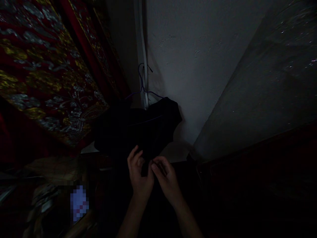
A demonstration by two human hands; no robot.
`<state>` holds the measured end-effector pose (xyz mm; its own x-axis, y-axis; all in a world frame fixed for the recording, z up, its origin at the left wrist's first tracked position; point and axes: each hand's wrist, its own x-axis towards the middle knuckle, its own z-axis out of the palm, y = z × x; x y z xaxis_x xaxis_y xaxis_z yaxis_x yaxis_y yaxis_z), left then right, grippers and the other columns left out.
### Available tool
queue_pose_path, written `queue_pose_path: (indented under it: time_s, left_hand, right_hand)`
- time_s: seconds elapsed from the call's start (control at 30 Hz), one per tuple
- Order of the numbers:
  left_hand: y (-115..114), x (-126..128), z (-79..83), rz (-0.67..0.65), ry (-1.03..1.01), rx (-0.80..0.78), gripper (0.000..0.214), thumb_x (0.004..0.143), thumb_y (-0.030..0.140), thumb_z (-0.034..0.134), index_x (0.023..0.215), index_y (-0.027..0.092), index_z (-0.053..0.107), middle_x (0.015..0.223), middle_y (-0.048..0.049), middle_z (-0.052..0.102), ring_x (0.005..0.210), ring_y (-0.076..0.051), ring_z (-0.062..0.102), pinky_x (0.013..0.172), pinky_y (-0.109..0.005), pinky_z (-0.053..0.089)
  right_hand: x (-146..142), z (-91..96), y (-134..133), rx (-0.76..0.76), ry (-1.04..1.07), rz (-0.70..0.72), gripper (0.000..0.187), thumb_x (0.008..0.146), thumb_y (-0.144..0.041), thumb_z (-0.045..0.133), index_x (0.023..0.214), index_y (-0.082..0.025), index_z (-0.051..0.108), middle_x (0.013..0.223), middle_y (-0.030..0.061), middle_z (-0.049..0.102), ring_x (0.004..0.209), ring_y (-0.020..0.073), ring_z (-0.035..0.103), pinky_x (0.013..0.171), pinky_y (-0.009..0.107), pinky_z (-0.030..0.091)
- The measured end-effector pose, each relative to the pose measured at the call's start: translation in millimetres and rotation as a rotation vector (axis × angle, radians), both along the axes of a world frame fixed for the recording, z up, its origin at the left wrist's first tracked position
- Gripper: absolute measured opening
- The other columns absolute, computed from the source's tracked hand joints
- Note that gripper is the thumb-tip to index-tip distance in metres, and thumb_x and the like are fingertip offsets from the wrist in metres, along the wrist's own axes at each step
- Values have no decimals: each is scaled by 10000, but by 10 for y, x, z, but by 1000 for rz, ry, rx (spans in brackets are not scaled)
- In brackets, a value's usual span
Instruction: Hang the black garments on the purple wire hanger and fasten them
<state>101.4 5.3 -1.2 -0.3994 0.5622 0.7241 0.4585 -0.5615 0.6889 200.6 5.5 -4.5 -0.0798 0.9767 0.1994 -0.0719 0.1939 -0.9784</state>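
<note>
A dark garment hangs from a thin purple hanger in front of the wall. Low on this dark cloth, both my hands are close together. My left hand has its fingers apart and loosely bent, its thumb raised beside the right fingertips. My right hand is closed in a pinch, thumb against index finger, on what looks like a bit of the garment. The dim light hides the cloth's lower edge and the exact spot between the fingertips.
A red cloth with gold and silver sequins hangs at the left. A pale strip runs down the grey wall behind the hanger. Shiny clear plastic sheeting covers the right side. Lower left, a blurred lit screen glows among clutter.
</note>
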Motion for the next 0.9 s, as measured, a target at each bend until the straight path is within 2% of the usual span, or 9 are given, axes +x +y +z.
queue_pose_path:
  time_s: [0.1, 0.17, 0.27, 0.33, 0.4, 0.5, 0.57, 0.73, 0.9]
  left_hand:
    - [-48, 111, -53, 24, -320, 38, 678, 791, 129, 762, 1356, 329, 445, 1586, -134, 343, 1035, -150, 681, 786, -262, 593]
    - [-83, 132, -91, 34, -460, -32, 626, 774, 159, 785, 1303, 309, 486, 1526, -121, 434, 957, -127, 703, 785, -251, 596]
    - [-119, 64, -154, -20, -511, -254, 403, 780, 244, 783, 1150, 218, 623, 1146, -88, 688, 941, -170, 728, 801, -257, 602]
    - [-125, -12, -189, -68, -485, -358, 320, 770, 288, 783, 1054, 179, 685, 929, -67, 730, 876, -190, 743, 775, -270, 611]
    - [-121, -76, -216, -83, -470, -383, 278, 752, 308, 784, 982, 166, 717, 862, -65, 744, 818, -201, 747, 743, -285, 619]
    - [-115, -125, -241, -60, -458, -383, 222, 742, 307, 779, 907, 165, 738, 842, -65, 757, 801, -206, 748, 740, -292, 618]
    - [-116, -140, -248, -57, -453, -386, 207, 744, 301, 774, 901, 168, 746, 836, -61, 759, 798, -203, 747, 742, -289, 614]
    - [-113, -176, -224, -85, -430, -353, 161, 773, 291, 761, 887, 177, 769, 842, -54, 757, 801, -189, 738, 738, -268, 600]
    - [-99, -166, -197, -158, -381, -305, 111, 809, 283, 765, 866, 189, 781, 791, -29, 715, 762, -163, 706, 707, -241, 577]
  right_hand:
    - [9, 71, 131, 38, -112, 27, 240, 920, -444, 632, 969, -211, 606, 871, 20, 654, 826, 173, 635, 749, 275, 480]
    - [19, 119, 199, 54, -191, 72, 234, 934, -443, 609, 906, -212, 585, 800, 0, 623, 750, 156, 604, 683, 261, 447]
    - [43, 196, 265, 90, -292, 128, 238, 961, -423, 556, 844, -215, 560, 713, -24, 569, 681, 138, 557, 638, 253, 401]
    - [57, 249, 305, 104, -324, 188, 223, 955, -394, 547, 828, -212, 570, 695, -26, 566, 668, 131, 544, 635, 252, 388]
    - [54, 289, 350, 19, -284, 276, 229, 921, -382, 550, 777, -204, 567, 633, -31, 550, 600, 120, 512, 589, 248, 371]
    - [15, 307, 413, -254, -147, 356, 244, 839, -407, 550, 701, -207, 527, 502, -54, 483, 455, 96, 412, 470, 234, 288]
    - [-10, 305, 446, -366, -100, 400, 262, 793, -433, 563, 669, -207, 518, 466, -62, 465, 408, 81, 380, 431, 226, 238]
    - [-4, 312, 509, -401, -59, 585, 346, 786, -492, 591, 681, -164, 621, 421, -44, 501, 355, 62, 358, 405, 221, 189]
    - [37, 277, 545, -590, 171, 570, 372, 675, -507, 743, 718, -147, 659, 428, -66, 498, 334, 29, 258, 394, 225, 95]
